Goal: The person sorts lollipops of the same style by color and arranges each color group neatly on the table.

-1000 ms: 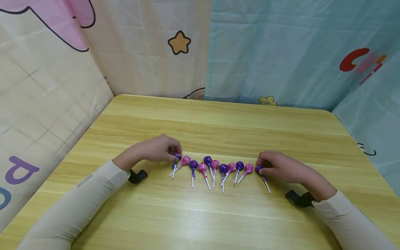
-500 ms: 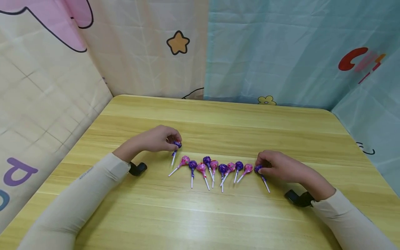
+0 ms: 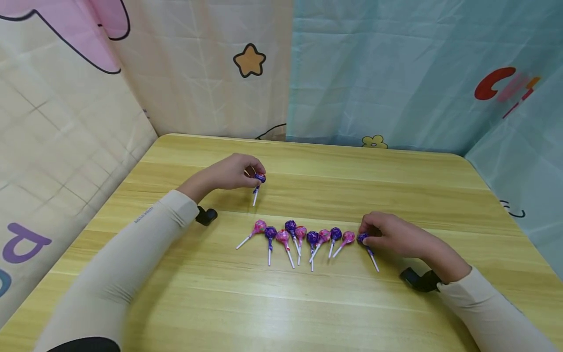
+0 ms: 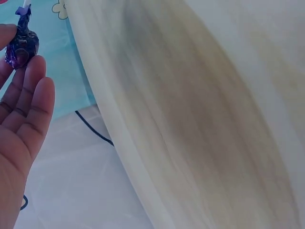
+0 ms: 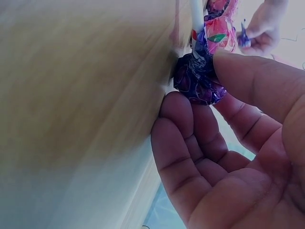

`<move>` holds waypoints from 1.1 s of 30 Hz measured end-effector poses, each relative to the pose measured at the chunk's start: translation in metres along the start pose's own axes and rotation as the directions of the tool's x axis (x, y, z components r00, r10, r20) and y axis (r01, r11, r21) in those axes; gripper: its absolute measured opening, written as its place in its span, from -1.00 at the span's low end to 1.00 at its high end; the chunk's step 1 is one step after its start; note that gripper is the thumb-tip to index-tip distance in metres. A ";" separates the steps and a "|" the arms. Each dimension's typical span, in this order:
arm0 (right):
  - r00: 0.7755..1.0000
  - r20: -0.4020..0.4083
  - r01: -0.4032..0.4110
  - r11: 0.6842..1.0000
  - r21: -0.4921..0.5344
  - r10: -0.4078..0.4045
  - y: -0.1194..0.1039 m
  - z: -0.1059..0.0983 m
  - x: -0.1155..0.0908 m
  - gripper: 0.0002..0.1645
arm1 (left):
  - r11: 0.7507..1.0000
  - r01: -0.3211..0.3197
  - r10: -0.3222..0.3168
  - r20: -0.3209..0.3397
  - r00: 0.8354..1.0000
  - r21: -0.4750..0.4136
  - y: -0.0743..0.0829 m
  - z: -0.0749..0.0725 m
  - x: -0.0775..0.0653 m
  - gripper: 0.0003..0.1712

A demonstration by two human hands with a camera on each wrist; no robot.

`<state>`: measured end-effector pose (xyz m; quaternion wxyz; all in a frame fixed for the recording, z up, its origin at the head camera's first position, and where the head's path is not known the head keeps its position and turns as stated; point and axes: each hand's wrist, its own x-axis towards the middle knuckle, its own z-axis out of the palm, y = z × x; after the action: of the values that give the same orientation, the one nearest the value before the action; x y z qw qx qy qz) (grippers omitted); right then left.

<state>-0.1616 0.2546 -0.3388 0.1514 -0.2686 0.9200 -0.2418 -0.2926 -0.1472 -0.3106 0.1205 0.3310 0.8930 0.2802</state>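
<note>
My left hand (image 3: pixel 235 172) pinches a purple-wrapped lollipop (image 3: pixel 260 178) by its candy head, behind the row, with the white stick pointing down toward me. In the left wrist view, thumb and fingertips meet around that lollipop's dark purple wrapper (image 4: pixel 23 47). At the right end of the row, my right hand (image 3: pixel 396 235) pinches another purple lollipop (image 5: pixel 198 81) by its head, its stick slanting toward me on the table. Between the hands lies a row of pink lollipops (image 3: pixel 283 237) and purple lollipops (image 3: pixel 312 238), heads away from me, some sticks crossing.
The wooden table (image 3: pixel 272 313) has rounded far corners. Printed curtains (image 3: pixel 378 73) hang right behind it and at both sides. A black wrist-camera mount (image 3: pixel 205 215) sits under the left wrist, and another mount (image 3: pixel 420 280) under the right.
My left hand has lifted its purple lollipop away from the row's left end, moving it toward the far side of the table and slightly right. The right hand has stayed in place.
</note>
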 end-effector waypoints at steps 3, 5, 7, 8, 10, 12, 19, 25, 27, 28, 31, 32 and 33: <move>1.000 0.001 -0.003 1.000 0.006 0.003 0.001 -0.001 0.001 -0.93 | 1.000 0.012 -0.013 -0.014 1.000 -0.014 -0.002 -0.002 0.010 -0.72; 1.000 0.003 -0.006 1.000 0.009 0.006 0.001 -0.001 0.001 -0.93 | 0.999 0.029 -0.029 -0.024 0.999 -0.022 -0.003 -0.004 0.015 -0.72; 1.000 0.005 -0.007 1.000 0.010 0.007 0.002 -0.001 0.002 -0.93 | 0.998 0.052 -0.053 -0.033 0.998 -0.036 -0.005 -0.005 0.020 -0.71; 1.000 0.006 -0.005 1.000 0.010 0.005 0.002 -0.002 0.002 -0.93 | 0.997 0.064 -0.066 -0.038 0.997 -0.039 -0.006 -0.005 0.022 -0.72; 1.000 0.007 -0.004 1.000 0.009 0.004 0.002 -0.002 0.002 -0.93 | 0.995 0.085 -0.088 -0.046 0.995 -0.050 -0.008 -0.005 0.026 -0.71; 1.000 0.007 -0.002 1.000 0.008 0.002 0.003 -0.002 0.002 -0.93 | 0.991 0.113 -0.117 -0.051 0.992 -0.070 -0.011 -0.005 0.029 -0.71; 1.000 0.010 -0.002 1.000 0.012 0.002 0.004 -0.003 0.001 -0.93 | 0.974 0.197 -0.205 -0.063 0.977 -0.111 -0.023 -0.001 0.042 -0.70; 1.000 0.013 -0.008 1.000 0.023 0.008 0.004 -0.004 0.002 -0.93 | 0.974 0.201 -0.208 -0.056 0.977 -0.107 -0.026 0.003 0.048 -0.67; 1.000 0.013 -0.008 1.000 0.025 0.007 0.005 -0.004 0.002 -0.94 | 0.974 0.203 -0.209 -0.052 0.977 -0.101 -0.025 0.004 0.051 -0.66; 1.000 0.013 -0.007 1.000 0.025 0.007 0.005 -0.004 0.002 -0.93 | 0.973 0.207 -0.213 -0.050 0.976 -0.102 -0.025 0.005 0.052 -0.66; 1.000 0.015 -0.009 1.000 0.027 0.008 0.005 -0.004 0.002 -0.93 | 0.969 0.223 -0.230 -0.052 0.972 -0.111 -0.024 0.008 0.055 -0.66; 1.000 0.015 -0.009 1.000 0.027 0.009 0.005 -0.005 0.002 -0.93 | 0.965 0.232 -0.239 -0.053 0.969 -0.119 -0.024 0.009 0.056 -0.66; 1.000 0.016 -0.009 1.000 0.025 0.009 0.005 -0.005 0.002 -0.93 | 0.963 0.239 -0.247 -0.054 0.967 -0.126 -0.024 0.011 0.057 -0.66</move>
<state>-0.1674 0.2588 -0.3378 0.1632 -0.2645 0.9169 -0.2505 -0.3439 -0.1201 -0.3347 0.1424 0.2011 0.9123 0.3272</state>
